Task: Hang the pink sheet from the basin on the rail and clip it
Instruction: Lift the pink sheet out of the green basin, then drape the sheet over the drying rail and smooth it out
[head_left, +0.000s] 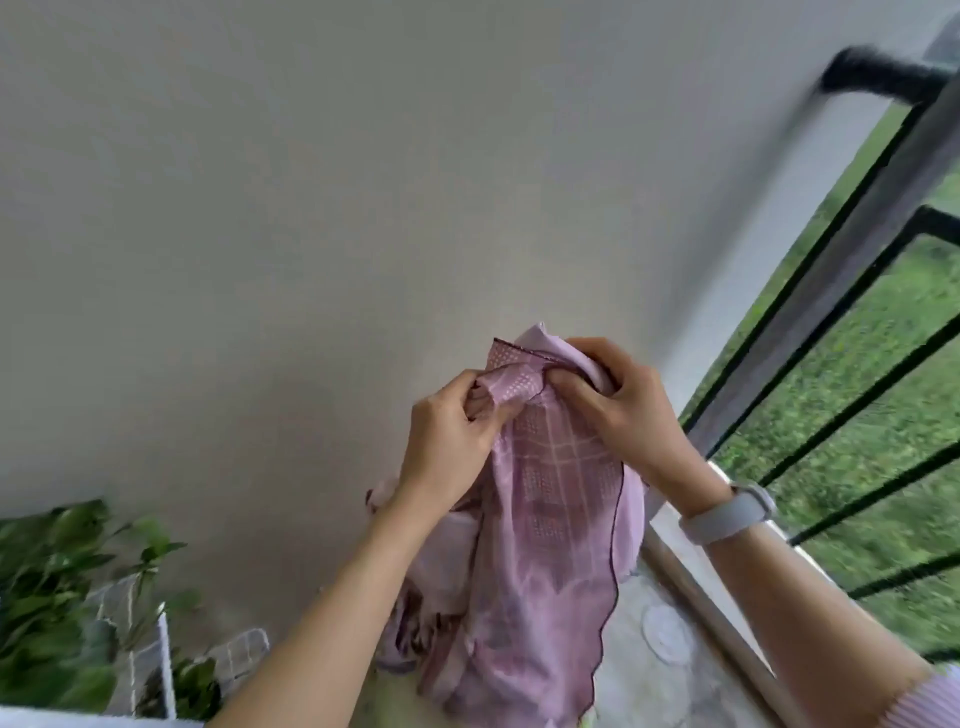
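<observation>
The pink sheet (545, 530), patterned with white dots and checks and edged in dark trim, hangs bunched in front of me. My left hand (447, 441) pinches its top edge on the left. My right hand (623, 400), with a pale watch on the wrist, grips the top edge on the right, close beside the left. The dark metal rail (852, 218) of the balcony railing runs diagonally at the right, apart from the sheet. The basin and any clips are out of sight; the sheet's lower folds hide the floor below.
A plain pale wall (311, 208) fills the view ahead. Potted green plants (57, 582) and a white wire rack (150, 649) stand at the lower left. Railing bars (831, 426) and grass beyond lie to the right, above a white ledge (691, 551).
</observation>
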